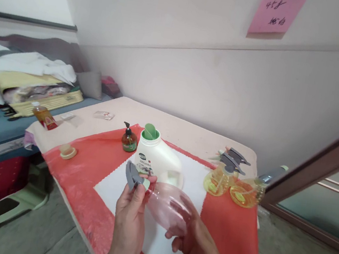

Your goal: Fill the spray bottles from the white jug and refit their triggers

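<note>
Over the white sheet I hold a clear pink spray bottle (168, 207) tilted on its side, with its neck to the left. My left hand (133, 209) grips the grey trigger head (134, 175) and its pale green collar at the neck. Around the wide base of the bottle curl the fingers of my right hand (189, 233). Just behind stands a large white jug (162, 159) with its mouth uncapped and a green spout inside. No liquid is visible in the pink bottle.
Several spray bottles with yellow liquid (244, 194) stand at the table's right edge. A brown pump bottle (129, 140) is left of the jug. A round cap (68, 152) lies on the red sheet (87, 200). An orange-brown bottle (44, 116) stands far left, near a stool (6, 204).
</note>
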